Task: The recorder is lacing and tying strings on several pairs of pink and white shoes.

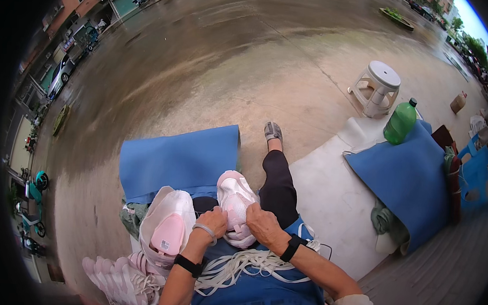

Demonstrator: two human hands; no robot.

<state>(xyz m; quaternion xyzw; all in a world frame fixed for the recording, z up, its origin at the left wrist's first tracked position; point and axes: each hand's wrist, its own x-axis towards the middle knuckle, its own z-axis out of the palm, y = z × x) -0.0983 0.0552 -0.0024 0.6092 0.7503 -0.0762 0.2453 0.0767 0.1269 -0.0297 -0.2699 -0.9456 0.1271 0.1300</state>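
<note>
A pink-and-white sneaker (232, 187) lies across my lap, its toe pointing away from me. My left hand (213, 221) is closed on its left side, fingertips at the lacing area. From the other side my right hand (263, 225) grips the same sneaker, its fingers bent near the opening. Whether either hand also pinches a lace is too small to make out. Just below the sneaker, a loose bundle of white shoelaces (243, 268) spreads over my blue apron (247, 299). Left of my left hand rests another pale sneaker (168, 231) with a pink insole showing.
Several pink-and-white sneakers (121, 281) are stacked at the lower left. A blue sheet (180, 157) lies ahead on the left, another blue sheet (403, 172) on the right with a green bottle (401, 123). Beyond stands a white plastic stool (377, 85); a blue chair (476, 173) is far right.
</note>
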